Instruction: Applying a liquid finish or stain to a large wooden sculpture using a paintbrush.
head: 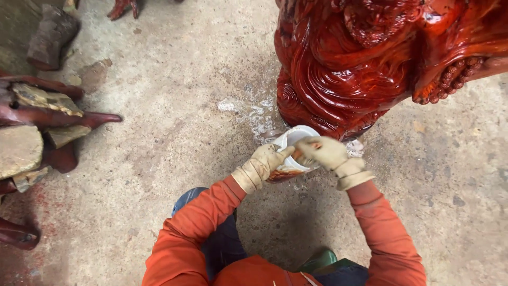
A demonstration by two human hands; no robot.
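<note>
The big red lacquered wood carving (370,58) stands on the concrete floor (174,159) at your 1 o'clock. At your 9 o'clock lie dark red root pieces with stones (37,132). Directly at your 12 o'clock, just beside the base of the carving, you hold a white bowl (290,151) with red-brown stain. Your left hand (264,161), gloved, has its fingers closed around the bowl's near rim. Your right hand (325,151), gloved, rests on the bowl; its fingers are curled, around what I cannot tell.
</note>
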